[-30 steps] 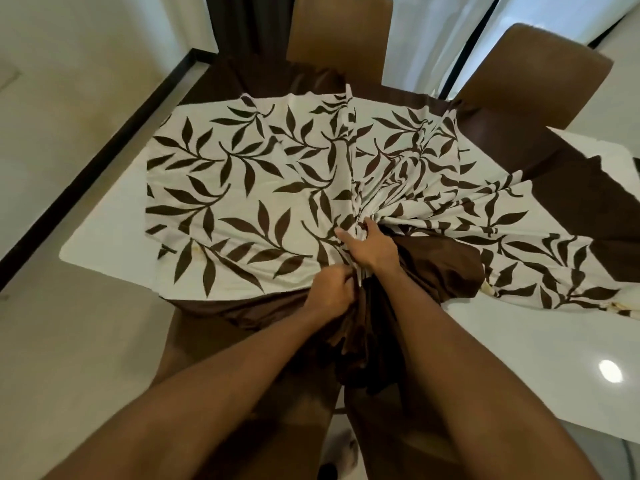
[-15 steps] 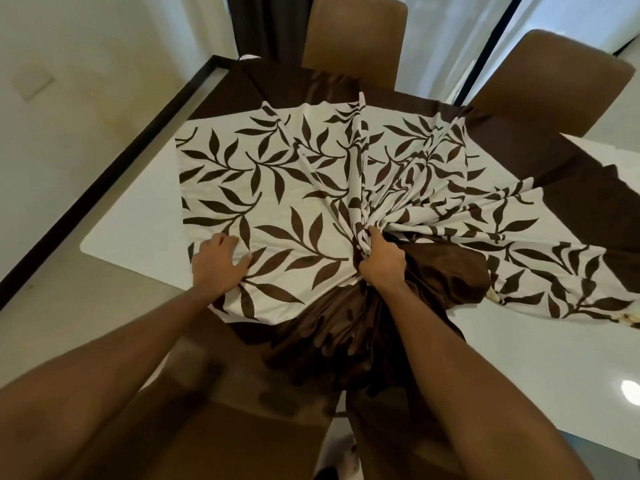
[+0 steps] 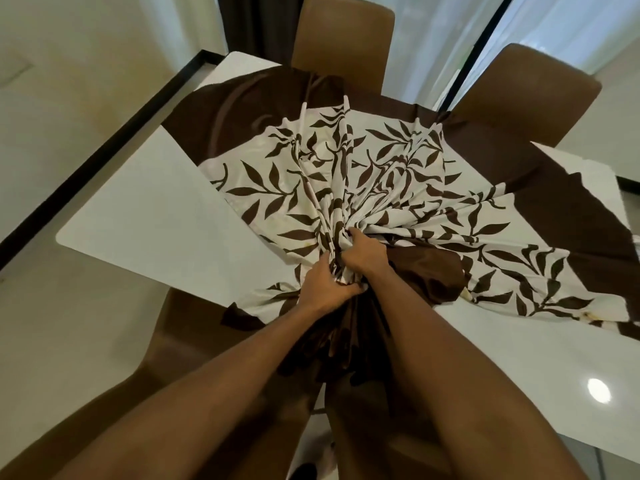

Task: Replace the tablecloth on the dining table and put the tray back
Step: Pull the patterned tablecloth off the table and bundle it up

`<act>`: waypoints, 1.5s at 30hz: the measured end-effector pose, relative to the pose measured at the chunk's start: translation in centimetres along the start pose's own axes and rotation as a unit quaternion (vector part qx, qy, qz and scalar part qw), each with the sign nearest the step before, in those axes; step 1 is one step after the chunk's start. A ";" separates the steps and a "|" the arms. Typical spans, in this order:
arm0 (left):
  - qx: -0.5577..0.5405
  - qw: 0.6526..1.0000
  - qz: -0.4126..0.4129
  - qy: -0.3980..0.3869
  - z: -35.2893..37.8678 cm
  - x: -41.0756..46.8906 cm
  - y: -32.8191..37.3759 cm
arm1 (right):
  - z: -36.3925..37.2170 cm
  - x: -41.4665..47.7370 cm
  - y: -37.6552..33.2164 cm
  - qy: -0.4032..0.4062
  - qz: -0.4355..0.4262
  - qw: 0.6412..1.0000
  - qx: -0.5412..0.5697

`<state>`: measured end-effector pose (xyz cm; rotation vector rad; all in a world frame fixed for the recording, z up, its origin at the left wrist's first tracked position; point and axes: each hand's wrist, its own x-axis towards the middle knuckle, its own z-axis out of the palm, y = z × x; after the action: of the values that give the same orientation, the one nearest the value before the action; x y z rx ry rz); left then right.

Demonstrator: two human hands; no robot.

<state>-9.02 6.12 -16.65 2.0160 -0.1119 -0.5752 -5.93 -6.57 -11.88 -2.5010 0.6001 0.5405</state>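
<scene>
Head view: both hands clutch the tablecloth [image 3: 381, 188]. Left hand [image 3: 323, 289] and right hand [image 3: 363, 258] touch, bunching it at the white table [image 3: 145, 209] edge.

The glossy white tabletop [image 3: 138, 216] is lying bare at the near left and near right, and a hand could be passing flat over either patch. The cream tablecloth with brown leaves and a dark brown border [image 3: 398, 161] is fanning across the middle in raised folds. The left hand [image 3: 323, 287] and right hand [image 3: 363, 258] are gripping its bunched near edge, filling the front. A brown padded chair [image 3: 343, 39] and a second brown padded chair [image 3: 526, 88] are crowding the far side — a third brown chair [image 3: 194, 327] is standing at the near edge.
</scene>
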 end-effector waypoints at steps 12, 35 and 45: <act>0.143 0.971 -0.082 0.174 -1.1 -0.2 -0.7 | 0.1 -0.3 -5.8 -0.109 -0.108 0.988 0.001; 0.442 0.773 0.455 0.019 -22.1 7.0 7.0 | 4.2 0.5 1.0 0.059 -0.201 0.968 0.139; 0.407 0.740 0.521 0.121 -16.4 7.1 8.5 | -2.6 3.5 3.0 0.180 -0.086 0.946 0.256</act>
<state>5.88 12.87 -5.49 2.3544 -1.4432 0.5801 -3.97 -11.40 -12.66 -2.1242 0.5596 -0.1367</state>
